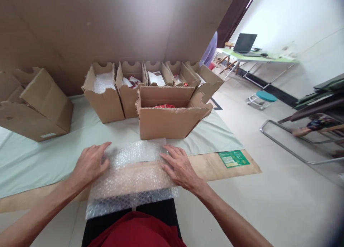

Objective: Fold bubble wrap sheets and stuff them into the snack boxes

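Item 1. Bubble wrap [134, 175]: one sheet, flat, across the near table [212, 168] edge; its near edge overhangs toward the lap.
Item 2. Left hand [90, 164]: at 9 o'clock on the sheet, palm down, fingers apart and flat on its left edge, gripping nothing.
Item 3. Right hand [180, 168]: at 3 o'clock, palm down, fingers spread flat on the right edge.
Item 4. Open box [168, 123]: at 12 o'clock, just beyond the sheet's far edge, flaps out, something red [163, 106] inside.
Item 5. Box row [107, 100]: at 11 to 1 o'clock behind it, tops open, backed by a cardboard wall [107, 32].
Item 6. Side box [34, 110]: at 10 o'clock, well apart.
Item 7. Cloth [40, 153]: bare stretch at 9 o'clock, between sheet and side box.
Item 8. Green card [233, 158]: at 3 o'clock, near the table's right corner; open floor beyond.
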### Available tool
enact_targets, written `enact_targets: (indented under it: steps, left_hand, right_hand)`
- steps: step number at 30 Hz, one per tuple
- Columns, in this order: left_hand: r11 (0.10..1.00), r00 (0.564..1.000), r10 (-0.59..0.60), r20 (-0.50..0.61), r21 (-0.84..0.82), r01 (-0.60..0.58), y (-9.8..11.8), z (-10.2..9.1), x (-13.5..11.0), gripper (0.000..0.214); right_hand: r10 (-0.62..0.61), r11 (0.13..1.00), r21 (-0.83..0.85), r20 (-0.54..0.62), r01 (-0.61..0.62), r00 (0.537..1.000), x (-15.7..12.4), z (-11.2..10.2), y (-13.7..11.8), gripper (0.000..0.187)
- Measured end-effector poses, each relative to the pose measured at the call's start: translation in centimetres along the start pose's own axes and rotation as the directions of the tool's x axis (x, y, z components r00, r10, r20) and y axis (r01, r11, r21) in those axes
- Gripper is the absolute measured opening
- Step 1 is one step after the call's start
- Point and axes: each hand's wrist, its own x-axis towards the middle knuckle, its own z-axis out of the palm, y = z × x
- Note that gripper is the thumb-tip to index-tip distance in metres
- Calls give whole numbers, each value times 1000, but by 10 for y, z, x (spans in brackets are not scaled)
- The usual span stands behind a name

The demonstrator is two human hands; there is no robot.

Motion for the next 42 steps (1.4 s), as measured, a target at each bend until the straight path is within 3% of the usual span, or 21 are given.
enact_targets:
  steps: [2,3,5,7,8,10,13,16,20,22,24,26,28,29,30,33,34,36,38,42]
  left_hand:
    - [1000,999,-18,27,-5,18,-5,0,1,57]
    - [999,1000,-26,15,-45,26,-5,-1,5,62]
    - [978,999,-52,8,-203,53,1,-2,22,68]
    - [903,995,-73,72,-419,97,18,-1,48,74]
    - [844,990,-74,118,-522,125,29,1,63,78]
    - [705,982,-39,183,-692,157,56,6,91,85]
    - [524,982,28,187,-840,144,98,13,116,82]
    - [455,986,69,154,-884,106,135,17,127,83]
    - [398,974,192,123,-917,37,170,29,156,89]
    - [425,963,223,154,-904,46,178,40,172,93]
    - [540,957,217,192,-840,46,172,48,178,93]
    - [691,958,193,213,-723,22,147,50,170,85]
    - [822,951,175,253,-570,1,106,43,150,67]
    - [879,948,155,277,-477,-4,82,36,137,56]
    - [923,946,121,300,-385,4,60,27,125,51]
    - [982,908,17,418,-179,64,8,3,95,48]
    - [987,896,-10,445,-139,80,-1,-3,88,47]
    - [992,885,-33,465,-94,87,-7,-8,77,38]
    - [994,890,-25,456,-81,70,-4,-10,70,23]
    - [978,876,-32,481,-167,127,3,-21,63,12]
  right_hand:
    - [89,996,46,-222,-81,971,0,-7,13,19]
    - [165,986,88,-338,-144,927,0,-11,22,17]
    - [345,938,205,-502,-279,793,2,-20,41,18]
    - [508,860,348,-528,-373,680,10,-27,59,33]
    - [567,820,415,-497,-394,657,16,-28,66,43]
    - [627,752,525,-383,-398,679,28,-27,77,57]
    - [639,692,613,-276,-380,718,37,-25,88,52]
    - [674,676,640,-335,-366,658,30,-33,104,46]
    - [699,692,608,-430,-389,571,17,-55,145,45]
    - [717,677,608,-419,-414,556,13,-60,165,48]
    - [742,645,626,-376,-438,555,6,-57,175,54]
    - [763,632,611,-382,-477,522,-9,-48,170,59]
    - [753,657,548,-439,-518,490,-26,-37,150,57]
    - [732,681,508,-453,-527,509,-34,-32,137,52]
    - [698,715,469,-436,-518,568,-39,-28,122,44]
    - [488,846,359,-227,-394,843,-30,-15,77,25]
    - [409,886,303,-158,-350,899,-20,-9,65,24]
    - [321,938,157,-69,-308,944,6,3,46,30]
    - [302,953,21,-6,-302,953,30,14,34,37]
    - [170,985,3,88,-171,981,57,19,23,33]
